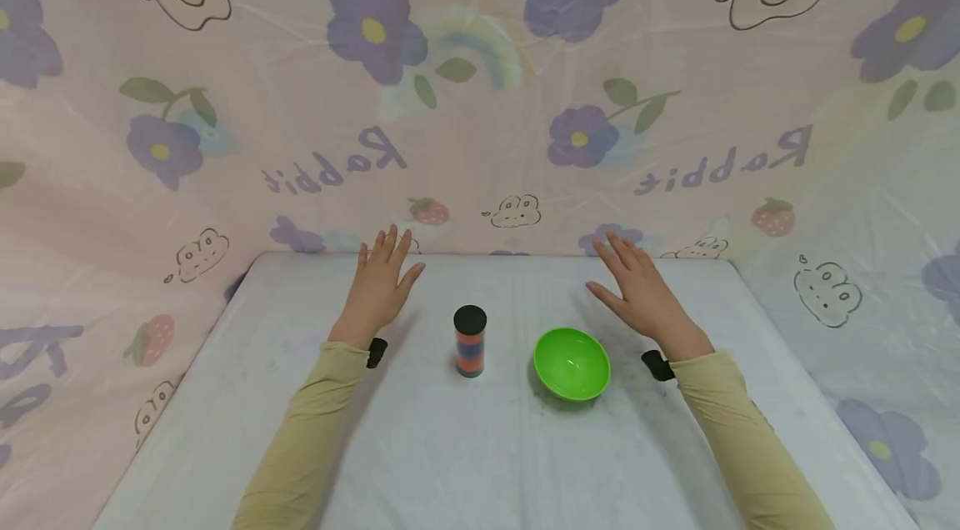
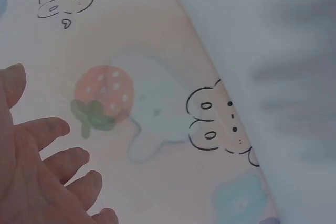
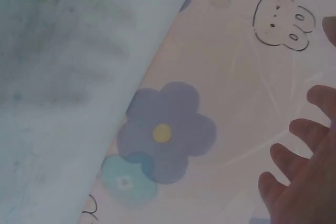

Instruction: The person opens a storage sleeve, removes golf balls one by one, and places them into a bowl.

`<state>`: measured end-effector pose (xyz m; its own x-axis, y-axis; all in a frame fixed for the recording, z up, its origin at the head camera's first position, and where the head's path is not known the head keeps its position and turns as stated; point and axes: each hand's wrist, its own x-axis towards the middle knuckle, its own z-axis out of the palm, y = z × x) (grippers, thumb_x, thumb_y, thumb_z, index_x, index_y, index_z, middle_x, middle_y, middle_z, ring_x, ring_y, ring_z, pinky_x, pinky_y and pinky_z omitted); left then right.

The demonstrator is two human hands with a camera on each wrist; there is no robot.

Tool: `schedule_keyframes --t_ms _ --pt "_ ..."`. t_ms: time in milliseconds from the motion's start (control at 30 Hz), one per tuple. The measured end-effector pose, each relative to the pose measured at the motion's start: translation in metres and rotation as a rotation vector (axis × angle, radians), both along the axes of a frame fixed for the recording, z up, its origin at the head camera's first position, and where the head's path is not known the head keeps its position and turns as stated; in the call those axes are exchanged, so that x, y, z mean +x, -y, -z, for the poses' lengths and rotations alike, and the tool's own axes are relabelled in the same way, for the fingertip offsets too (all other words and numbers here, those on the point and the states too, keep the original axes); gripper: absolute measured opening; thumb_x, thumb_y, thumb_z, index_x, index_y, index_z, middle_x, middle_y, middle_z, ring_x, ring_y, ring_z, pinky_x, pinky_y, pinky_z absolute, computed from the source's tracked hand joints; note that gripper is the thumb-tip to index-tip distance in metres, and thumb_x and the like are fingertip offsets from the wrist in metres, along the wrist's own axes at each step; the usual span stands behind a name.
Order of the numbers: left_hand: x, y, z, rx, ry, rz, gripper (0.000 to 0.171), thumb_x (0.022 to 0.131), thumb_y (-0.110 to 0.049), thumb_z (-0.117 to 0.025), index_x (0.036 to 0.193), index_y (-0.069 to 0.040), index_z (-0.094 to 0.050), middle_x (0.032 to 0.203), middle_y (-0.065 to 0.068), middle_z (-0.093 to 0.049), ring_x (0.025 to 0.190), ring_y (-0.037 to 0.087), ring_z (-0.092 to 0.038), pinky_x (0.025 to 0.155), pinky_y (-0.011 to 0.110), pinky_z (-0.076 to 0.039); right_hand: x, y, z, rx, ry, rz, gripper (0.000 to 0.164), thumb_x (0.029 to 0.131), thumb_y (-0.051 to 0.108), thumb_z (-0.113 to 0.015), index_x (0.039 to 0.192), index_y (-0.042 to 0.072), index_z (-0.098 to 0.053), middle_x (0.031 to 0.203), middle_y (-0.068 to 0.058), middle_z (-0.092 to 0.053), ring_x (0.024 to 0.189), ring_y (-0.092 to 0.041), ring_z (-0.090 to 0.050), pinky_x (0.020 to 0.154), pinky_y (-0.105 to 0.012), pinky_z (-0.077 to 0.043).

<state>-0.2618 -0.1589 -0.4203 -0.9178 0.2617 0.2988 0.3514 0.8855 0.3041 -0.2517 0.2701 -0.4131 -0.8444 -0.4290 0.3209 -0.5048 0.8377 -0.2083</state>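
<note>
In the head view, a cylinder (image 1: 470, 347) with a black lid and red and blue bands stands upright near the middle of the white table. Right of it sits a bright green bowl (image 1: 572, 364) with nothing visible inside. My left hand (image 1: 375, 288) hovers beyond and left of the cylinder, fingers spread and holding nothing. Beyond and right of the bowl is my right hand (image 1: 637, 284), its fingers likewise spread and away from any object. Both wrist views show only the fingers, the table edge and the printed cloth.
A white-covered table (image 1: 420, 463) lies under both arms. Printed cloth (image 1: 480, 138) with flowers, rabbits and strawberries hangs behind the table and along both sides. Each wrist carries a black band, seen at the left wrist (image 1: 377, 352) and right wrist (image 1: 658, 365).
</note>
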Motion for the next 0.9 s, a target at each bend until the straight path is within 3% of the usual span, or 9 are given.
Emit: schedule_keyframes --t_ms 233,500,733,900 --pt "0.012 0.002 -0.01 0.068 0.03 0.023 0.066 0.101 -0.051 -0.033 0.151 -0.008 -0.026 0.157 0.016 -0.011 0.144 0.034 -0.004 0.112 0.053 0.004 0.012 0.015 -0.014 -0.093 0.005 -0.02 0.071 0.095 0.04 -0.058 0.152 0.015 -0.025 0.156 -0.012 -0.019 0.141 -0.035 -0.02 0.105 -0.059 -0.024" --pt "0.024 0.003 -0.019 0.294 0.094 0.097 0.059 0.101 -0.048 -0.04 0.148 -0.011 -0.037 0.154 0.015 -0.024 0.144 0.029 -0.009 0.112 0.052 0.003 0.023 0.026 -0.022 -0.185 0.0 -0.065 0.063 0.094 0.031 -0.062 0.148 0.01 -0.035 0.149 -0.012 -0.035 0.136 -0.034 -0.031 0.103 -0.056 -0.031" --pt "0.033 0.006 -0.024 0.418 0.175 0.127 0.056 0.098 -0.042 -0.052 0.147 -0.019 -0.038 0.15 0.008 -0.036 0.138 0.03 -0.03 0.108 0.051 -0.026 0.026 0.029 -0.026 -0.311 -0.01 -0.14 0.06 0.092 0.018 -0.066 0.145 0.01 -0.039 0.137 -0.012 -0.047 0.12 -0.03 -0.049 0.096 -0.051 -0.04" --pt "0.037 0.007 -0.025 0.474 0.185 0.159 0.055 0.096 -0.035 -0.058 0.145 -0.017 -0.041 0.147 0.009 -0.04 0.131 0.032 -0.04 0.105 0.05 -0.032 0.03 0.032 -0.031 -0.414 0.02 -0.187 0.061 0.09 0.01 -0.067 0.144 0.007 -0.039 0.139 -0.014 -0.046 0.12 -0.031 -0.051 0.097 -0.049 -0.041"
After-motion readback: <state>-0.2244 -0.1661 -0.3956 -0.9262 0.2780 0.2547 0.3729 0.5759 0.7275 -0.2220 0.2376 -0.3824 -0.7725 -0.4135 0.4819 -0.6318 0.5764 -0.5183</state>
